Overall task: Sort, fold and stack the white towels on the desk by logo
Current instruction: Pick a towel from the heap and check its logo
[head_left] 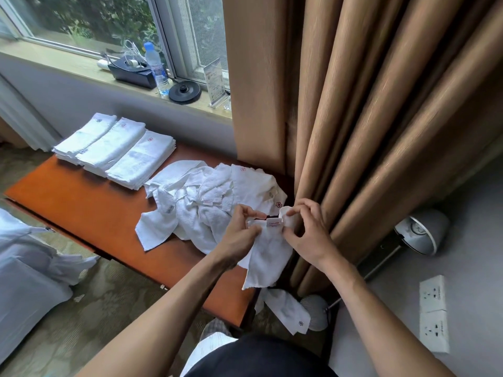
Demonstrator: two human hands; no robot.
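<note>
Towel (268, 250) in left hand (237, 236) and right hand (309, 235)

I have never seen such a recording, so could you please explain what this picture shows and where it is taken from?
There is no machine here: a person works with bare hands, and the one picture comes from a camera worn on the head, looking down. The left hand and right hand pinch the top edge of one white towel, its label showing between them. On the orange desk lie three folded stacks at the far end and a loose heap of unfolded towels nearer. A stray towel shows below the desk's near end.
</note>
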